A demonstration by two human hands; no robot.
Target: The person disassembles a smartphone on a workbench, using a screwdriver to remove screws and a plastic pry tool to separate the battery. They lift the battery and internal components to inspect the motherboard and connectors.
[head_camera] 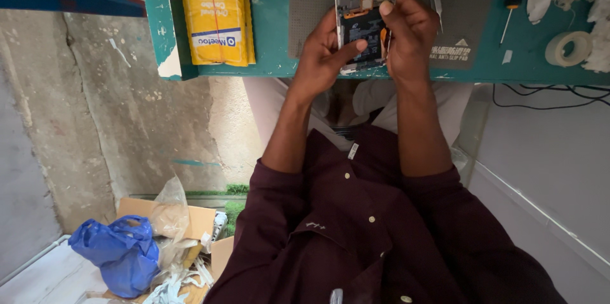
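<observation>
We see an opened white-framed phone with bare circuit board (365, 15) at the teal tabletop's (273, 24) near edge, left hand (321, 56) and right hand (410, 34) both clamped around it, yellow box (216, 12) toward left edge

Both hands hold an opened phone (365, 15) over the near edge of the desk (273, 31). The left hand (321, 56) grips its left side, thumb across the exposed circuit board. The right hand (410, 34) grips the right side, thumb pressing on the board. A grey mat (454, 24) lies under the hands. A yellow package (216, 12) lies left of the left hand; a tape roll (567, 48) lies right of the right hand.
</observation>
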